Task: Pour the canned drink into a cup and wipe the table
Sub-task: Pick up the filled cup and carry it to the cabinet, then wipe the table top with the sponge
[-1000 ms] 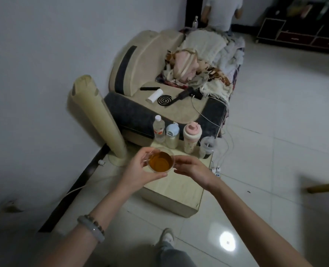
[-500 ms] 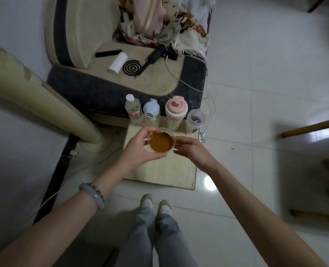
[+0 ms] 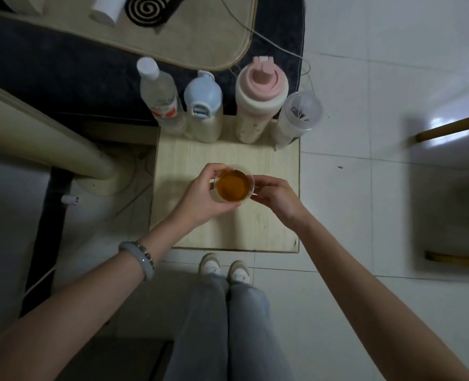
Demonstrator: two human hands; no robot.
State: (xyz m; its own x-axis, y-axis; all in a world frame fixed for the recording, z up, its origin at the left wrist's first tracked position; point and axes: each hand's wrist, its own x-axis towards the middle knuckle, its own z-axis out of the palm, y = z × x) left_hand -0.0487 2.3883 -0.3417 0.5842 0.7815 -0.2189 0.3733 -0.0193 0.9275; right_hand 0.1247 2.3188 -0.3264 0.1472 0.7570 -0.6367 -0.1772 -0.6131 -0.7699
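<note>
In the head view, a clear cup [image 3: 232, 185] of amber drink sits over the middle of the small wooden table [image 3: 269, 232]; whether its base touches the top cannot be told. The left hand [image 3: 201, 200] wraps its fingers and thumb round the cup's left side. The right hand [image 3: 277, 196] meets the cup's right side with curled fingertips that pinch at the rim. A pale bracelet [image 3: 141, 259] circles the left wrist. Along the table's far edge stand four containers in a row: a clear water bottle [image 3: 159, 92] at the far left corner, a blue-capped bottle [image 3: 203, 105], a pink-lidded flask [image 3: 259, 97], and a clear plastic tumbler [image 3: 300, 114] at the far right corner.
</note>
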